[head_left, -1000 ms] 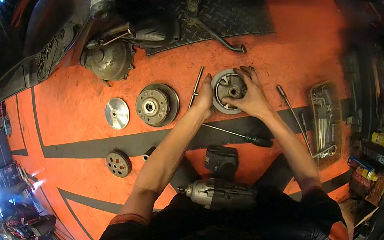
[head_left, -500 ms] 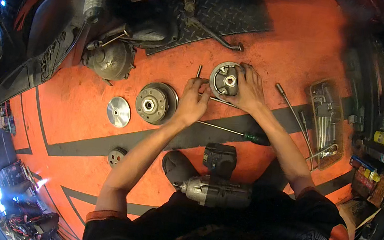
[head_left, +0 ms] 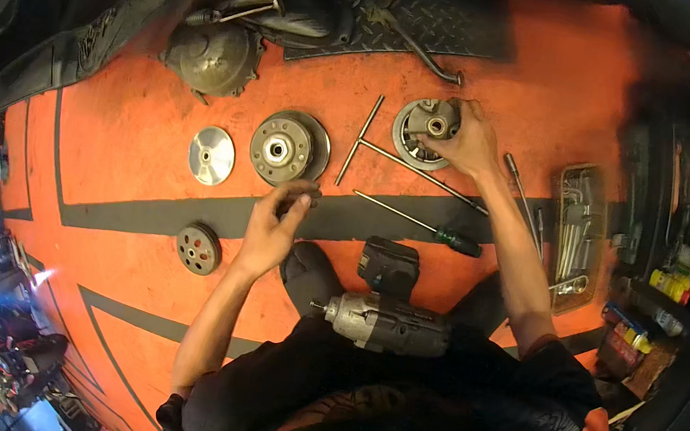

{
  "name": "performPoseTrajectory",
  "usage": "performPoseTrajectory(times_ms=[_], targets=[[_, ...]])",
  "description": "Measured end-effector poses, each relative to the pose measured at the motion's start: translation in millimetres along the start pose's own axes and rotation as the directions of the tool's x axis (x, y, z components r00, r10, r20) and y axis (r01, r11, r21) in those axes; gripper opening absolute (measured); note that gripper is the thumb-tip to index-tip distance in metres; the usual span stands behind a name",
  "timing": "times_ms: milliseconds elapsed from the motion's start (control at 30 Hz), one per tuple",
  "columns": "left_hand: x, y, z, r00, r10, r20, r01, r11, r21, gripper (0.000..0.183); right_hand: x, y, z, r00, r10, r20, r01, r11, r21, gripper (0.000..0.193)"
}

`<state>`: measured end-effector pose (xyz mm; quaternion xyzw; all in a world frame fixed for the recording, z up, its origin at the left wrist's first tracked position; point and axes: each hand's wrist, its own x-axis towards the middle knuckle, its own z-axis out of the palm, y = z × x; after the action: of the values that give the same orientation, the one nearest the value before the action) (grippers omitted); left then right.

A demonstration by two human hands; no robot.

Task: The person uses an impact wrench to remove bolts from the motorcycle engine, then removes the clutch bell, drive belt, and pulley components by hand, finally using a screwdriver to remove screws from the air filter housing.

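My right hand (head_left: 470, 143) grips the grey metal plate (head_left: 436, 126) of a round scooter variator, fingers on its far edge and thumb on its near side. Below that plate shows the pale round variator pulley (head_left: 401, 142); whether the two touch cannot be seen. My left hand (head_left: 274, 227) hangs in the air with curled fingers and the thumb apart, nothing visible in it. Nearest to it is a clutch-and-pulley assembly (head_left: 276, 149) with a central nut. A T-handle wrench (head_left: 381, 150) lies between this assembly and the variator.
A shiny disc (head_left: 211, 156) and a holed clutch bell (head_left: 198, 248) lie left. A green-handled screwdriver (head_left: 455, 242) is nearer me; an impact wrench (head_left: 387, 323) rests at my lap. Right stands a tool tray (head_left: 576, 232) beside long tools. A round cover (head_left: 212, 57) sits far left.
My left hand has drawn back toward me from the T-handle wrench, uncovering it. My right hand's grip has shifted to the variator's plate, which now looks tilted. The whole view has shifted.
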<state>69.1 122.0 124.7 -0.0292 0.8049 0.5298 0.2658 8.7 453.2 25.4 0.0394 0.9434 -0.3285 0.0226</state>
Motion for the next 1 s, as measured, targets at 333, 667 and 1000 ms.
performPoseTrajectory(times_ms=[333,667,1000], targets=[[31,-29,30,0.991,-0.117,0.058,0.117,0.598,-0.793,0.043,-46,-123,37,0.898,-0.401,0.184,0.330,0.888,0.321,0.080],[13,-73,27,0.929,-0.363,0.071,0.255,0.490,-0.833,0.038,-69,-107,71,0.694,-0.235,0.680,-0.393,0.668,0.632,0.038],[6,-77,29,0.898,-0.427,0.103,0.299,0.421,-0.857,0.033,-73,-95,82,0.636,-0.211,0.742,-0.474,0.653,0.591,0.026]])
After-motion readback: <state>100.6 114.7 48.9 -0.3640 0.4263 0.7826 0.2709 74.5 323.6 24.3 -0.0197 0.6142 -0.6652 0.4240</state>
